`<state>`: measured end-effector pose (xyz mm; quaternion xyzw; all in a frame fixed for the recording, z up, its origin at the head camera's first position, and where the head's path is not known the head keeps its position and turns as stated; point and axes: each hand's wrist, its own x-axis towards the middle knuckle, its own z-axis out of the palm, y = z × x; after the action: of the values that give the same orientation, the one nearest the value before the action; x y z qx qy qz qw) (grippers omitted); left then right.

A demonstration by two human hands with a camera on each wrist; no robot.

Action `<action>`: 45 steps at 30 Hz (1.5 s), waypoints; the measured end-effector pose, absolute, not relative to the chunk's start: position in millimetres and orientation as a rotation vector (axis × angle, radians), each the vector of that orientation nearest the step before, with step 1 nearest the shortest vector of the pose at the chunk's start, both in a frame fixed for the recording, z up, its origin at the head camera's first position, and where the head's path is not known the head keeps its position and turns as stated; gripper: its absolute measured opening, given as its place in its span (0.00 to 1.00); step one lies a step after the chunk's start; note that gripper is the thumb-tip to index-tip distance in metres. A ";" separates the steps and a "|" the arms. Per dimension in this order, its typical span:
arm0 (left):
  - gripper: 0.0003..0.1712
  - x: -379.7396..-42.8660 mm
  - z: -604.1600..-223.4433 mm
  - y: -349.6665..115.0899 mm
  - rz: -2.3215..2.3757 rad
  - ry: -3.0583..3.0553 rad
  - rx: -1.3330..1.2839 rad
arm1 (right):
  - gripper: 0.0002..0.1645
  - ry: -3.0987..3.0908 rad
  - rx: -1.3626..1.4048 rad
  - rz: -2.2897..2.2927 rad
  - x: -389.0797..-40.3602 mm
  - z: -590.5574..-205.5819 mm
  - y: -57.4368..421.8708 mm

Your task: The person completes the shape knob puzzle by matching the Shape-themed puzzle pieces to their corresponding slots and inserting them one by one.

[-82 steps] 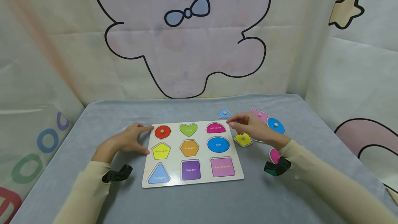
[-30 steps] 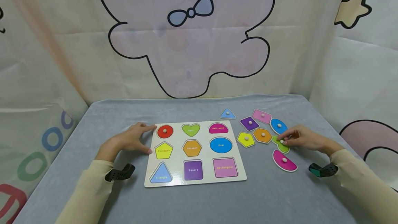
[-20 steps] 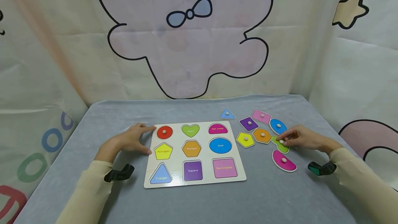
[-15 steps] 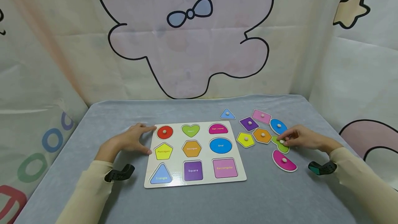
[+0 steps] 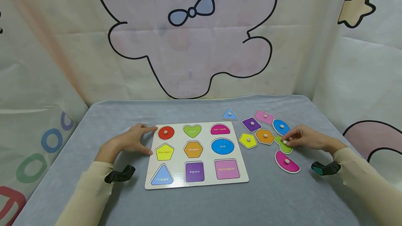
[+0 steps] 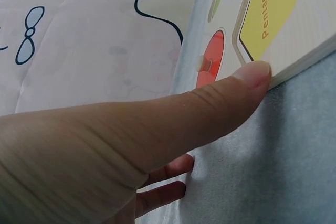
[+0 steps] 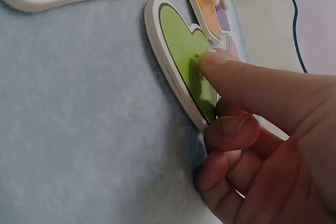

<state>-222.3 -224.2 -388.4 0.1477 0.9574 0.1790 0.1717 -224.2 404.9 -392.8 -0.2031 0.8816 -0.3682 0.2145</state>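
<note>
A white puzzle board [image 5: 205, 132] with coloured, labelled shapes lies at mid table. My left hand [image 5: 130, 140] rests at its left edge, thumb [image 6: 254, 73] on the rim beside the yellow pentagon and forefinger at the upper left corner. A red circle piece [image 5: 162, 134] with a knob sits in the board near that corner. To the right of the board, my right hand [image 5: 306, 138] pinches a green heart piece [image 7: 181, 38] at its knob, with the thumb on top and the other fingers curled by the pointed end. The heart lies close over the cloth.
Around the heart lie other knobbed pieces: a magenta half round [image 5: 285, 163], blue oval [image 5: 277, 127], orange hexagon [image 5: 261, 138], yellow pentagon [image 5: 245, 141], purple square [image 5: 248, 124] and pink rectangle [image 5: 260, 115]. A blue triangle [image 5: 226, 116] lies behind the board. Grey cloth [image 5: 194, 205] covers the table.
My right hand has moved from the board's upper right corner rightward to the green heart and pinched its knob. Over the last second both hands have barely moved.
</note>
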 end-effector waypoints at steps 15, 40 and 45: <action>0.59 -222.1 -386.5 -224.6 0.524 2.710 0.430 | 0.17 2.471 -0.471 -1.009 -222.6 -384.0 407.9; 0.60 -221.6 -385.1 -223.9 0.503 2.711 0.443 | 0.22 2.615 -0.287 -1.020 -236.2 -376.3 369.4; 0.60 -222.0 -383.8 -223.5 0.505 2.711 0.438 | 0.22 2.682 -0.281 -0.986 -242.6 -373.8 354.2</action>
<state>-222.0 -223.5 -383.8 0.1545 0.9562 0.1780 0.1738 -242.6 354.2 -373.8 -0.0970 0.9255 -0.3403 0.1346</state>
